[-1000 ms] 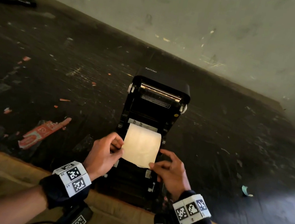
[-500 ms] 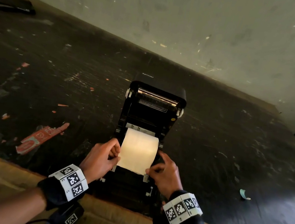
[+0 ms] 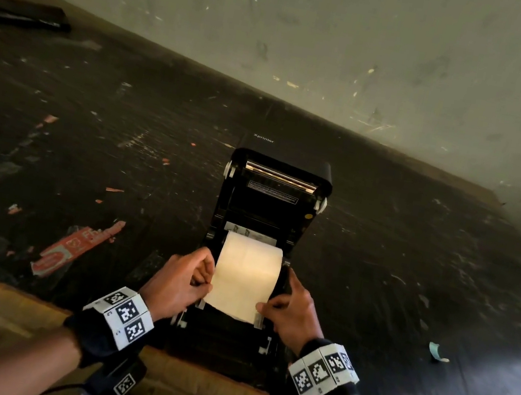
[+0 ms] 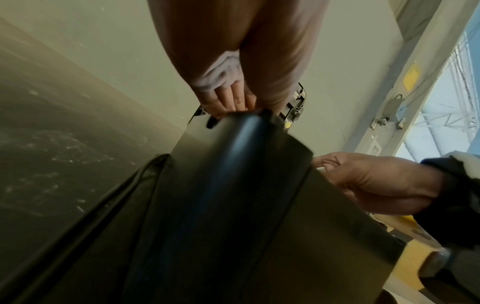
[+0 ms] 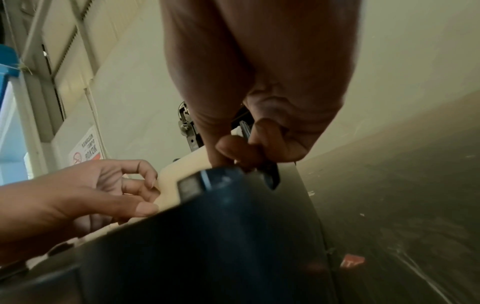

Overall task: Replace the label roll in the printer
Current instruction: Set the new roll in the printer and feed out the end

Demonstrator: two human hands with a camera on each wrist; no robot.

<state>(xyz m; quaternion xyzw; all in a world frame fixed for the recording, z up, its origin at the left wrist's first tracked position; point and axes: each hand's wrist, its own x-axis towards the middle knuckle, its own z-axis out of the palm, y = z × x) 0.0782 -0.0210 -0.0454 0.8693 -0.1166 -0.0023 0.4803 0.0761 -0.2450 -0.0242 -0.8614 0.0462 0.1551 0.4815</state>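
The roll (image 3: 249, 265) sits in the open printer (image 3: 272, 199), just in front of the raised lid (image 3: 283, 170), its axis running side to side across the bay and its loose end drawn toward the person over the front edge. This looks like the threading step: the left hand (image 3: 182, 279) pinches the strip's left edge, the right hand (image 3: 293, 307) pinches its near right corner. Next, I judge, the strip needs laying flat and square between the guides beside the roll, then the lid closing. The printer stands at the counter (image 3: 89, 132) edge.
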